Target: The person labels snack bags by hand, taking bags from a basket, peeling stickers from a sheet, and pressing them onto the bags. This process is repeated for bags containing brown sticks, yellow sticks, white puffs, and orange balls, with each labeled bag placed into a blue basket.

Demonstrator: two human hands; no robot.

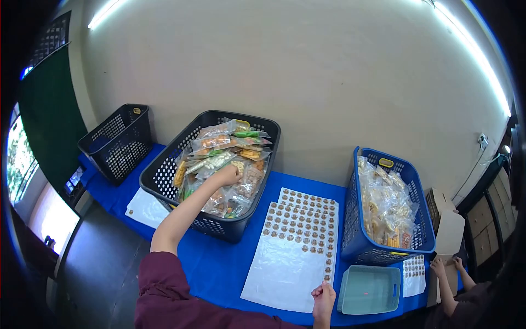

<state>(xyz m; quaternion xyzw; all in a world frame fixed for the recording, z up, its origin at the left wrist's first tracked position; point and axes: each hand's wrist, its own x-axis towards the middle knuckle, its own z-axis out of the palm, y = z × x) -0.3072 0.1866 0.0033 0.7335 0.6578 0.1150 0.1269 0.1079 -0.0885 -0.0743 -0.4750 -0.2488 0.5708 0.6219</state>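
My left hand [228, 174] reaches into a black perforated basket [216, 227] piled with clear packets of snacks [216, 160]. Its fingers are curled against the packets, and what they grip is hidden. My right hand [324, 299] is closed, thumb and fingers together, by the lower right corner of a white sticker sheet [285, 268]. Anything in that pinch is too small to name. Rows of round brown stickers [301, 211] cover the upper part and right edge of the sheet, while its lower left is bare backing.
A blue basket [353, 247] of clear packets stands on the right, behind a pale green tray [369, 290]. Another black basket [127, 156] is at far left. A co-worker's hands [446, 266] handle cardboard [450, 233] at right. The tablecloth [219, 274] is blue.
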